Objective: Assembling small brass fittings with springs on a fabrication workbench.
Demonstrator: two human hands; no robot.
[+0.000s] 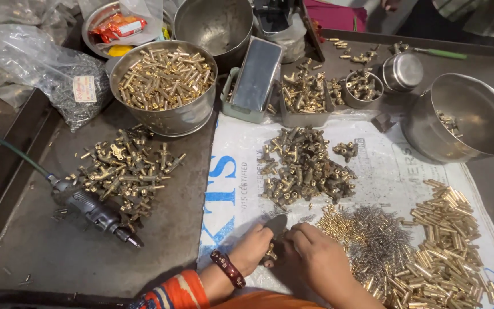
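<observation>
At the far left a clear plastic bag of small dark metal bits (78,91) slumps against the edge of the grey metal tray table (58,252). Beside it a black powered hand driver with a green hose (95,213) lies on its side, near a loose heap of brass tee-shaped fittings (126,170), and behind that heap stands a steel bowl filled with brass pins (165,80); the supplies appear ranged in an arc within arm's reach.

In the middle, a white printed sack sheet (227,189) is spread flat, seemingly to keep small parts from scattering, and it carries a darker pile of brass fittings (304,167). At its near edge the left hand (251,250), a beaded bracelet on the wrist, is curled nearly closed around a small brass fitting (270,253), gripped low over the sheet. The right hand (315,257) is also curled, fingertips meeting the same piece beside a dark flat tool (275,223); whether it grips anything of its own I cannot tell.

Further right lie a patch of fine grey springs (375,240), a spread of brass tubes (447,240), and a nearly empty tilted steel bowl (464,120).
</observation>
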